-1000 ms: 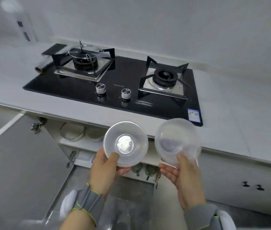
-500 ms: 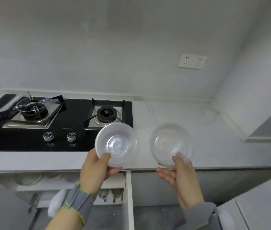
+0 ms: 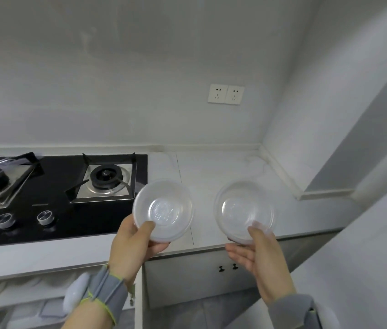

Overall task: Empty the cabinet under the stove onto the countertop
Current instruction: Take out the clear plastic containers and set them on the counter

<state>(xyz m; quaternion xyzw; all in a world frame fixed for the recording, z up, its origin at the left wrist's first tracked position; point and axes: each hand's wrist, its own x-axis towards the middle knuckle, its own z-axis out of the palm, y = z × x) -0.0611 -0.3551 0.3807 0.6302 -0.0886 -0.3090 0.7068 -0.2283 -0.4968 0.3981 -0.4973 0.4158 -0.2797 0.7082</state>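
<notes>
- clear plastic, the left bowl [image 3: 162, 210] is held up over the front edge of the countertop [image 3: 211, 172], just right of the stove [image 3: 57, 210], its opening tilted toward the camera
- the left hand [image 3: 133, 245] grips its near rim, thumb curled over the inside and fingers underneath
- the right bowl [image 3: 244, 211], also clear plastic and tilted the same way, is beside the first but apart from it, over the countertop's front edge and nearer the right corner
- the right hand [image 3: 258, 255] pinches its near rim, thumb on the inside, fingers spread below
- the cabinet under the stove [image 3: 9, 295] stands open at lower left; pale round dishes sit on its shelf, too blurred to tell apart
- the stove is black glass with two burners and two knobs [image 3: 45, 217] near its front edge
- closed cabinet doors [image 3: 187, 279] with two small dark handles sit below the countertop's right part
- a double wall socket [image 3: 226, 94] is on the back wall above the countertop
- a grey wristband [image 3: 107, 290] wraps the left wrist
</notes>
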